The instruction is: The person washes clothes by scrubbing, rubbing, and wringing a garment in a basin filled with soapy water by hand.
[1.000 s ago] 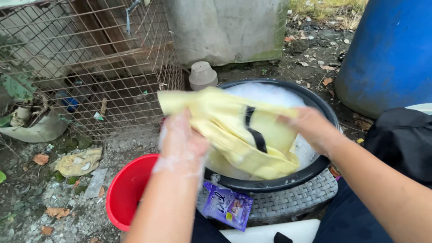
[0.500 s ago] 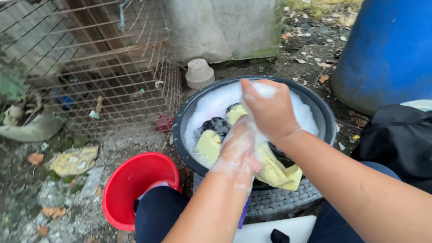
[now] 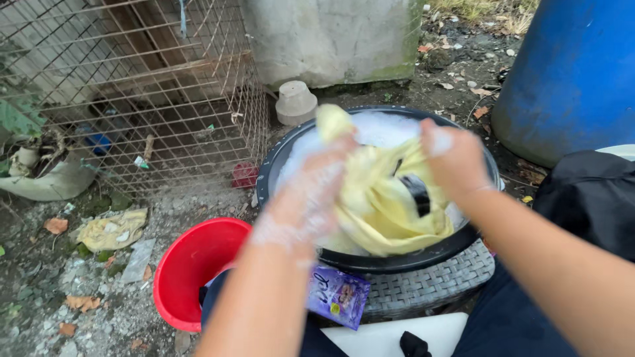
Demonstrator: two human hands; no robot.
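Observation:
A pale yellow garment (image 3: 377,205) with a black stripe hangs above a black basin (image 3: 397,261) full of white suds. My left hand (image 3: 311,195), coated in foam, grips the cloth on its left side. My right hand (image 3: 453,158), also soapy, grips its upper right part. The two hands are held apart with the cloth bunched between them. The basin rests on a grey woven stand (image 3: 423,287).
A red bucket (image 3: 192,268) stands left of the basin. A purple sachet (image 3: 337,296) lies by the stand. A wire cage (image 3: 132,92) is at the left, a blue barrel (image 3: 569,73) at the right, a black bag (image 3: 589,198) beside it, and a small upturned pot (image 3: 296,102) behind.
Half a second ago my hands were pressed together, rubbing the cloth low in the suds. Now they have pulled apart and lifted the yellow garment above the basin.

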